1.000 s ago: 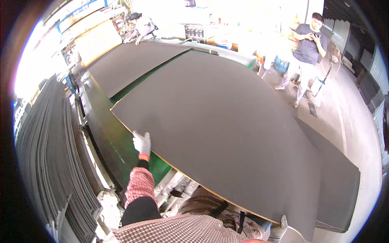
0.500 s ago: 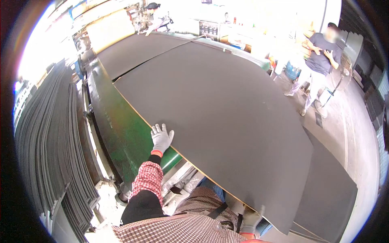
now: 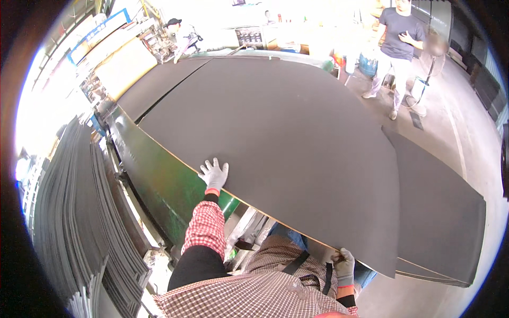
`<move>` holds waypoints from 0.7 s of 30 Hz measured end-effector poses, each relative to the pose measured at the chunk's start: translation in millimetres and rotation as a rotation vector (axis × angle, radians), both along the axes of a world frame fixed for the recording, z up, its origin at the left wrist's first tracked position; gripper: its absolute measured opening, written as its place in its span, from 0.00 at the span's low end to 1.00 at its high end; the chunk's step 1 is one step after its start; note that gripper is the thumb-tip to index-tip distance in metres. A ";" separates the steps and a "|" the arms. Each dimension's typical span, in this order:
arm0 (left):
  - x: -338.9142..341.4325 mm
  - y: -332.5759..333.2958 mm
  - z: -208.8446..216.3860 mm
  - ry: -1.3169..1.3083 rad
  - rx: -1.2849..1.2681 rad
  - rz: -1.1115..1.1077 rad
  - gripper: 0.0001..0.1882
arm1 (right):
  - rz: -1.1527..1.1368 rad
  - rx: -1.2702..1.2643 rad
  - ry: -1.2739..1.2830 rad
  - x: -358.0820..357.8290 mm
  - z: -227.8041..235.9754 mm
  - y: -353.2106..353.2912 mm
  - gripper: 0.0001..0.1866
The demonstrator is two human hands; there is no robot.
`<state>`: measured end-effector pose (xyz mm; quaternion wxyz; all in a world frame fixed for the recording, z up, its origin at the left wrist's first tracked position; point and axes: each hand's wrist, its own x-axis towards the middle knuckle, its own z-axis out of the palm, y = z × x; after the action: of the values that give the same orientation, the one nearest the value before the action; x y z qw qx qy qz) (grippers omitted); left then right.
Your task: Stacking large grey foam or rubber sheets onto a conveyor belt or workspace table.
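Across the belt (image 3: 159, 169) lies a sheet (image 3: 275, 132); left hand (image 3: 214, 174) spread on it, gripping nothing, right hand (image 3: 344, 265) curled onto its near edge. Beyond stands a bucket (image 3: 367, 64), contents unclear.

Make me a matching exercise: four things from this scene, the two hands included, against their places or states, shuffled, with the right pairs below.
Things
1. Left hand
2. Right hand
3. Green surface
4. Pile of thin sheets

Places or states
A. Dark, at the picture's far left
B. Fingers curled at the near edge of the large grey sheet
C. Shiny, partly covered by the large grey sheet
D. Fingers spread on top of the large grey sheet

Right pairs: 1-D, 2-B, 3-C, 4-A
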<state>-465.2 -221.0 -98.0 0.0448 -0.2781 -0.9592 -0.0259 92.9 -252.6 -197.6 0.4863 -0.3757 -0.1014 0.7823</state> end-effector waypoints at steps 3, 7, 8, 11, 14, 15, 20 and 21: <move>-34.0 -35.4 -5.0 -0.004 0.013 -0.041 0.35 | 0.256 0.088 -0.269 -27.6 19.5 -12.5 0.08; 1.7 -16.8 -8.3 -0.060 0.021 0.130 0.36 | 0.379 0.147 -0.279 -81.1 40.5 -8.6 0.09; 12.2 -21.4 -8.7 -0.084 0.012 0.105 0.37 | 0.423 0.188 -0.294 -96.8 42.3 -12.0 0.10; 68.7 -34.6 -2.6 -0.168 -0.057 -0.078 0.42 | 0.608 0.270 -0.282 -142.9 51.5 -13.8 0.14; 124.2 -0.3 6.7 -0.144 -0.099 -0.214 0.45 | 0.740 0.566 -0.460 -173.7 -16.7 1.7 0.16; 129.5 12.4 5.0 -0.095 -0.114 -0.211 0.46 | 0.805 0.764 -0.497 -174.3 -27.2 7.8 0.17; 1.4 -16.8 -4.0 -0.086 -0.131 -0.309 0.44 | 1.204 0.845 -0.432 -152.6 70.9 27.9 0.17; -14.9 -15.3 -6.9 -0.182 -0.099 -0.335 0.43 | 1.101 0.825 -0.284 -131.3 67.5 29.9 0.18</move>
<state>-480.0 -236.3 -104.9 -0.0606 -0.4320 -0.8997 -0.0107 -38.4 -222.8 -130.1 0.1044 -0.1530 -0.6278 0.7560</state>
